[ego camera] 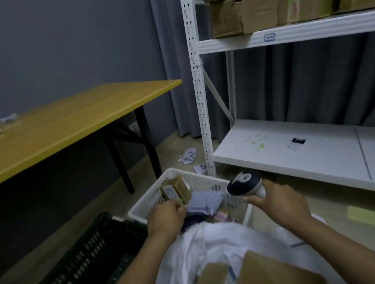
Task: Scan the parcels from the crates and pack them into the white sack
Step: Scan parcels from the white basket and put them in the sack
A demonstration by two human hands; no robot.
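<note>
A white crate (149, 204) stands on the floor in front of me with parcels inside, among them a grey bag parcel (207, 201). My left hand (166, 218) grips a small brown box parcel (175, 190) by its lower edge, held tilted over the crate with its label facing me. My right hand (277, 203) holds a barcode scanner (246, 184), its dark head pointing towards the box. The white sack (210, 248) lies open just below my hands, with cardboard parcels (271, 273) inside it.
A black crate (67, 276) sits to the left of the sack. Behind it stands a wooden table (57, 130) with papers. A white shelf rack (305, 147) on the right carries cardboard boxes (243, 7) on its upper shelf. Paper scraps (190, 156) lie on the floor.
</note>
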